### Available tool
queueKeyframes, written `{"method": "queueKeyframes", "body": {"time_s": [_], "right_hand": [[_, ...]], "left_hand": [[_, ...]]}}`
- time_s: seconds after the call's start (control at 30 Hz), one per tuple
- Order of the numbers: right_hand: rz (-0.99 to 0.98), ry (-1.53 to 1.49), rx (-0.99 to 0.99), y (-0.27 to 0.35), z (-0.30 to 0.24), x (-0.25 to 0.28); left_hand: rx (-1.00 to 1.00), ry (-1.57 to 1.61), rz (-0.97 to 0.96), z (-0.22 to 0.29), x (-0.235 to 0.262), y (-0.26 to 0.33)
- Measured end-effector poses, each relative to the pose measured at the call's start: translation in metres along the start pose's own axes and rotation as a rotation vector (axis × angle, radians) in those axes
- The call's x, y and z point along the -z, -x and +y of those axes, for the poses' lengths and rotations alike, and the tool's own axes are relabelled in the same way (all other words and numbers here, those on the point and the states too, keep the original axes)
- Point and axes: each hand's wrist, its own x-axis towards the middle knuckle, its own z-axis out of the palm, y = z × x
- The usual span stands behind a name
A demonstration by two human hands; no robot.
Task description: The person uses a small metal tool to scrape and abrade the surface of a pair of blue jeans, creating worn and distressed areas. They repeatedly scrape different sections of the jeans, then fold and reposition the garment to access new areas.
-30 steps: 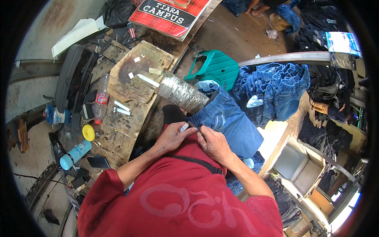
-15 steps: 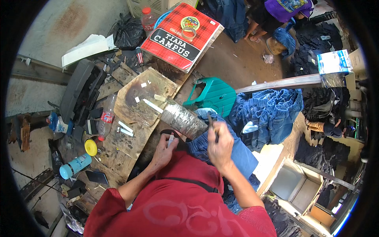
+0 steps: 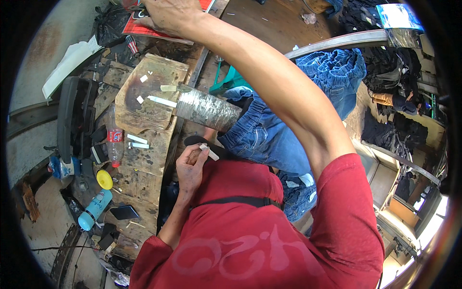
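My left hand (image 3: 191, 166) is closed in a pinch on a small white strip (image 3: 210, 152), just in front of my red shirt. My right arm stretches up across the view, and my right hand (image 3: 173, 15) lies over the red notebook (image 3: 144, 28) at the top edge. Its fingers are partly cut off, but those in sight look stretched out. Between the hands, a tape-wrapped cylinder (image 3: 207, 110) juts out from the wooden bench (image 3: 144, 168). Blue jeans (image 3: 264, 132) with a gathered waistband lie against its near end. Two pale strips, one white (image 3: 162, 101), lie at its far end.
On the bench are a worn wooden board (image 3: 159, 72), a plastic bottle (image 3: 114, 137), a yellow lid (image 3: 104, 179), a light-blue flask (image 3: 95, 209) and a phone (image 3: 124, 212). A green stool (image 3: 233, 82) stands behind the cylinder. Dark cloth heaps (image 3: 394, 77) lie at the right.
My right hand has left the jeans beside the cylinder, where it gripped a dark tool, and reached up to the notebook. My left hand still pinches the white strip. The whole view has shifted.
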Motion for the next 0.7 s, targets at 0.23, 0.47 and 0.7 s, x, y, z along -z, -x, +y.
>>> {"method": "queueKeyframes", "body": {"time_s": [0.23, 0.47, 0.7], "right_hand": [[-0.280, -0.303, -0.146, 0.123, -0.057, 0.142], [-0.538, -0.836, -0.892, 0.268, -0.104, 0.247], [0.141, -0.743, -1.721, 0.413, -0.103, 0.328]], "left_hand": [[-0.262, -0.019, 0.035, 0.032, -0.024, -0.013], [-0.195, 0.069, -0.347, 0.046, -0.086, -0.030], [-0.620, -1.411, -0.223, 0.001, -0.136, -0.073]]}}
